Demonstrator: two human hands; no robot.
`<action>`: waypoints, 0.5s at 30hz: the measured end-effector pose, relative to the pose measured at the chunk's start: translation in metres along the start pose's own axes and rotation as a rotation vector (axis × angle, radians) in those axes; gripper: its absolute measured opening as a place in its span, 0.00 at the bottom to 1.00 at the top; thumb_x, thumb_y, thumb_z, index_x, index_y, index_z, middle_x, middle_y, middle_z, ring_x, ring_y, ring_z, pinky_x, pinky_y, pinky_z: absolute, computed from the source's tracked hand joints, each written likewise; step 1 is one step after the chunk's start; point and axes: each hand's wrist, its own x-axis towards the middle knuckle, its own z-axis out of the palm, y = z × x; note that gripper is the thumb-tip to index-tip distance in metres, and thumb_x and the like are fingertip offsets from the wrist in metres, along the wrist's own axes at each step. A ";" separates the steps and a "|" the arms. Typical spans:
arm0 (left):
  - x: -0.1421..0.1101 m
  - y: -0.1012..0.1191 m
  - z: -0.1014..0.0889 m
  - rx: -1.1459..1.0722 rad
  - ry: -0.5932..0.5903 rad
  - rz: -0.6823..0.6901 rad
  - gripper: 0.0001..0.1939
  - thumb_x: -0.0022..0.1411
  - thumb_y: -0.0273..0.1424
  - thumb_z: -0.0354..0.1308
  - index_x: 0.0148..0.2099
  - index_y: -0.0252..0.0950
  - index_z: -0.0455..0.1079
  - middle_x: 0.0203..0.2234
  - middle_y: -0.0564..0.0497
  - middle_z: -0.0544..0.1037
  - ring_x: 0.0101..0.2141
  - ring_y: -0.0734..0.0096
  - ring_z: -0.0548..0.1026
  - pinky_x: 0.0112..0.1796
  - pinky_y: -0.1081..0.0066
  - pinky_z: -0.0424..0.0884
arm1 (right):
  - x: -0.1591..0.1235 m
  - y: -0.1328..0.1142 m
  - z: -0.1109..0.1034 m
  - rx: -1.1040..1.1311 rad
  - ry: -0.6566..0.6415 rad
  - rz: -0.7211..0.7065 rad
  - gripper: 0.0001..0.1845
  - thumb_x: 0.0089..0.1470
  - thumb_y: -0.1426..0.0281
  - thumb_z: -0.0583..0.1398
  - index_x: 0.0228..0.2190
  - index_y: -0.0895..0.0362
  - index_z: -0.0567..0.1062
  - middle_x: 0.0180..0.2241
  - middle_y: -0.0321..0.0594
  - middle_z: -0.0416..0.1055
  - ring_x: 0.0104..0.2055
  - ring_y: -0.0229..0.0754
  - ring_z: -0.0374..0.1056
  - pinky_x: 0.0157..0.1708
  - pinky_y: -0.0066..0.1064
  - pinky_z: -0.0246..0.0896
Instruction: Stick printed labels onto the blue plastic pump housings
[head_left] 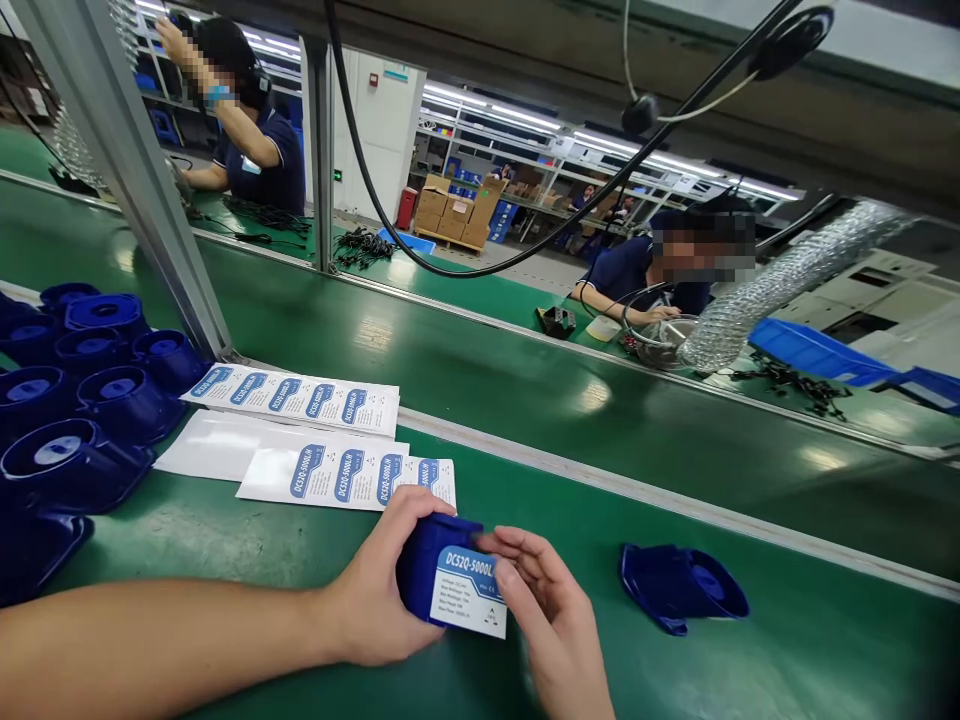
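Observation:
My left hand (379,590) is wrapped round a dark blue plastic housing (427,570) just above the green table. A white and blue label (466,592) reading DCS2Q-5000L sits on its face. My right hand (551,615) has its fingertips pressed on the label's right edge. Sheets of the same labels (341,472) lie just beyond my hands. One more blue housing (679,585) lies alone to the right.
Several blue housings (82,390) are piled at the left. A second label sheet (296,398) lies by a slanted metal post (124,150). A green conveyor belt (525,380) runs across. Two people work on its far side, near a blue bin (814,352) and a silver duct (787,280).

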 end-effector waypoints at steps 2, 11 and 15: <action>0.000 -0.001 0.001 -0.015 0.008 -0.002 0.44 0.47 0.18 0.69 0.64 0.47 0.61 0.56 0.45 0.65 0.57 0.51 0.71 0.58 0.52 0.71 | -0.002 -0.004 0.002 0.030 0.052 -0.003 0.25 0.54 0.48 0.74 0.43 0.53 0.84 0.43 0.49 0.84 0.44 0.53 0.80 0.40 0.34 0.76; 0.000 0.000 0.001 -0.016 0.031 0.012 0.43 0.48 0.19 0.70 0.64 0.47 0.60 0.55 0.45 0.66 0.55 0.52 0.72 0.57 0.54 0.73 | -0.009 -0.015 0.013 0.084 -0.026 0.053 0.23 0.52 0.48 0.74 0.30 0.56 0.82 0.28 0.41 0.78 0.31 0.44 0.72 0.31 0.28 0.68; 0.000 0.000 0.001 -0.019 0.039 0.022 0.44 0.47 0.19 0.70 0.64 0.46 0.60 0.55 0.45 0.66 0.54 0.52 0.73 0.57 0.53 0.73 | -0.010 -0.013 0.013 0.118 -0.045 0.094 0.23 0.51 0.49 0.75 0.30 0.56 0.82 0.29 0.41 0.80 0.31 0.44 0.72 0.32 0.29 0.68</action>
